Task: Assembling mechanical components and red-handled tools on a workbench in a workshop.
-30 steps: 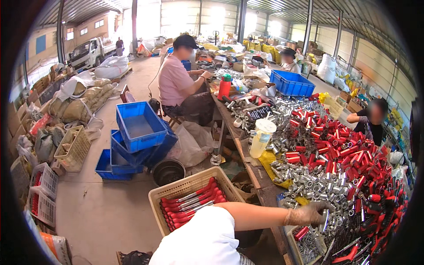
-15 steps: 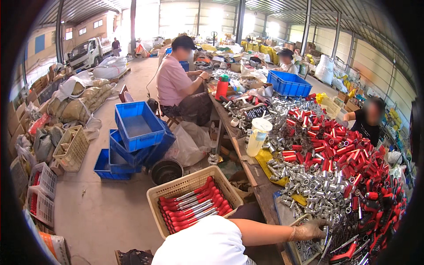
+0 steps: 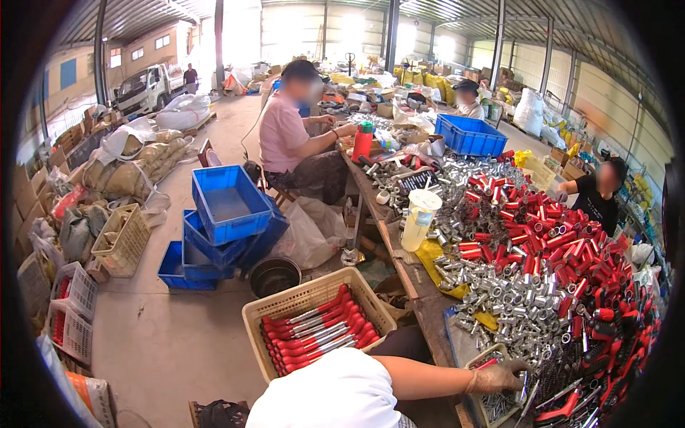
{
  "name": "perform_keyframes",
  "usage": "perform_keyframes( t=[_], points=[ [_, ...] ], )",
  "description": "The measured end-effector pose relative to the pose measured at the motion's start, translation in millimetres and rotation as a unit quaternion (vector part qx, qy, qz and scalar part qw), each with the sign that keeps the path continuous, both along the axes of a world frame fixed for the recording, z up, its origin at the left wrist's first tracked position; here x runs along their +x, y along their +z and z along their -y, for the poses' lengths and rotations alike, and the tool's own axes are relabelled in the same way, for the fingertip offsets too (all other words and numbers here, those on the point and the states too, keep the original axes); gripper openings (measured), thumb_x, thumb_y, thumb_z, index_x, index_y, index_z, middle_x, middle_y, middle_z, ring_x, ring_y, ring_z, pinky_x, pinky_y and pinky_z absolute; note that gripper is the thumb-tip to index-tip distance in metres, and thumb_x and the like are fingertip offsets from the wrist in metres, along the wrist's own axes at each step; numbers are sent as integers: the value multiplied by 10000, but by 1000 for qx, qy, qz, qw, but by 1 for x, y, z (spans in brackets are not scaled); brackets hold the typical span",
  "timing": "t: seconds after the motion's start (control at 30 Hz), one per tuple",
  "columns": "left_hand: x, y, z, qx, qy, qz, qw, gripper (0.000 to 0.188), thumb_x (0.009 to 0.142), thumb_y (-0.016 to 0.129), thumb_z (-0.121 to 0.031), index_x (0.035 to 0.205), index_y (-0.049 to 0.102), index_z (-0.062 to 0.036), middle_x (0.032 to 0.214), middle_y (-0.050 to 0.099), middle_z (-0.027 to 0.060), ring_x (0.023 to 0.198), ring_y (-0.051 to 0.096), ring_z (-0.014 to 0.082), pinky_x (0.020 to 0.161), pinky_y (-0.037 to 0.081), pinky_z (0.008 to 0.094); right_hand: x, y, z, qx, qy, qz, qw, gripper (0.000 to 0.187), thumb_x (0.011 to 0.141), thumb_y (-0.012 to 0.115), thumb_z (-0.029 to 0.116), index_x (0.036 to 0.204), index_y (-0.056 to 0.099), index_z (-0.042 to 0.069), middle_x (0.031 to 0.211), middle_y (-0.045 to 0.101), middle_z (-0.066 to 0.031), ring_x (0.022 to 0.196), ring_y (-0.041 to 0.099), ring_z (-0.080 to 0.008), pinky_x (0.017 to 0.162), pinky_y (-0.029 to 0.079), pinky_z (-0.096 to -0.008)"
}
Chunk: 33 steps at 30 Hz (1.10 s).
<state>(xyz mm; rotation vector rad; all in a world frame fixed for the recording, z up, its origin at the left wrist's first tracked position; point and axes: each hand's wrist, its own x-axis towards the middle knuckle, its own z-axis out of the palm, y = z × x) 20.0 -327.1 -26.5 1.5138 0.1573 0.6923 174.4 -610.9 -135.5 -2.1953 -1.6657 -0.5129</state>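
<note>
Broadly, the table [image 3: 421, 291] climbs from the lower edge, its near end cut off; on it spreads a heap of silver parts [image 3: 503, 296] and red tubes [image 3: 549, 228], its right side fading into the dark rim; left of the table stands a crate [image 3: 251, 332] of red handles [image 3: 317, 332], its near corner hidden by the white sleeve [image 3: 325, 396]; the gloved left hand [image 3: 496, 379] lies across a cream tray [image 3: 485, 352] at the heap's near side, covering its middle; the right hand is out of view; the left fingers are bent, their tips among silver parts and hard to make out, so whether they grasp a piece I cannot tell; pins [image 3: 497, 408] fill the tray's lower part.
</note>
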Motion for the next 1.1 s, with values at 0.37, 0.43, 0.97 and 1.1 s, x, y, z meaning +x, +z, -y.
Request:
perform_keyframes(
  t=[0.37,0.43,0.97,1.1],
  points=[
    [-8,17,4,-43,-8,-77,996,532,812,663,-169,1283,509,25,1056,623,91,957,556,154,853,460,280,3,-16,-3,5,14,27,1000,347,828,629,174,1129,643,4,1010,675,-201,895,663,-301,778,538,-390],
    [-9,11,4,-27,1,-57,998,522,817,664,-172,1274,511,29,1084,622,103,988,553,156,878,453,282,2,-17,-4,5,18,37,999,348,828,629,175,1131,642,4,1012,675,-202,896,663,-301,778,538,-390],
    [-6,-3,4,-42,-16,-20,999,528,879,515,-221,1372,410,-63,991,573,107,899,535,167,724,442,321,-6,-31,-2,1,33,82,996,358,830,632,175,1143,637,1,1026,671,-206,900,663,-305,780,539,-387],
    [-16,1,9,-332,-146,46,931,589,929,505,-303,1458,310,-136,1266,511,77,1085,531,191,901,485,358,-8,-34,-1,3,32,96,995,360,831,633,176,1146,636,0,1029,670,-207,901,663,-306,780,539,-387]
  ],
)
